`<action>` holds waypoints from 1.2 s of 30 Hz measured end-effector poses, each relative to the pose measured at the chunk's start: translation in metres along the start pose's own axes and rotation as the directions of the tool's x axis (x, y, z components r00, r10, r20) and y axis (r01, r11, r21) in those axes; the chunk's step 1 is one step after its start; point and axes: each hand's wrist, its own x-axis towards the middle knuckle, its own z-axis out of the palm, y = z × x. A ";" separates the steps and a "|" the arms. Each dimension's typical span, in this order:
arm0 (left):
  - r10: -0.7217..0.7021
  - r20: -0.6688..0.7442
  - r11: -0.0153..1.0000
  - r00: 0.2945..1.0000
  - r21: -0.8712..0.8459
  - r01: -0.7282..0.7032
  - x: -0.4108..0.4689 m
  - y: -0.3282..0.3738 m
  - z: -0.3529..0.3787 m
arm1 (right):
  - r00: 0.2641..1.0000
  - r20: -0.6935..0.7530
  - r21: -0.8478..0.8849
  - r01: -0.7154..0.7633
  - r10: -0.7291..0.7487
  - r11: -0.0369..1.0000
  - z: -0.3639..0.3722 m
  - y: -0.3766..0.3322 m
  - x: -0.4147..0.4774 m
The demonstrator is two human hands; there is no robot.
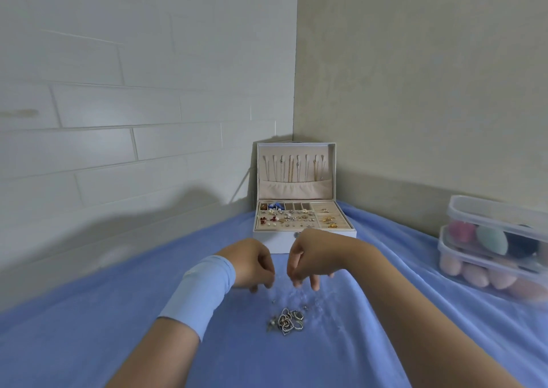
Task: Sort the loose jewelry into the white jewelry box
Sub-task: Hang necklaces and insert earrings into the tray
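Note:
The white jewelry box (308,241) stands open in the corner. Its tray holds several earrings and rings, and chains hang in the lid. A small heap of loose jewelry (286,322), with silver heart pendants and rings, lies on the blue cloth (296,361) in front of me. One tiny piece (273,301) lies apart, just beyond the heap. My left hand (252,264) and my right hand (308,258) hover side by side above the cloth between heap and box, fingers curled down and pinched. A very thin, faintly glittering chain (284,291) seems to hang between them; it is blurred.
Two stacked clear plastic containers (492,248) with pink, teal and dark makeup sponges sit at the right edge. Walls close in the corner behind the box. A pale blue band (204,287) wraps my left wrist.

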 end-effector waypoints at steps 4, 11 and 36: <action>0.041 -0.052 0.991 0.998 -0.125 -0.048 0.015 0.000 -0.016 | 0.992 -0.122 0.065 0.047 -0.039 0.997 -0.009 0.002 0.014; 0.066 -0.297 0.975 0.953 -0.184 -0.124 0.053 0.001 -0.048 | 0.945 -0.326 0.306 0.128 -0.022 0.944 -0.029 0.014 0.047; -0.107 -0.455 0.898 0.884 -0.425 -0.111 0.129 -0.059 -0.064 | 0.805 -0.569 -0.168 0.083 -0.165 0.982 -0.041 0.008 0.168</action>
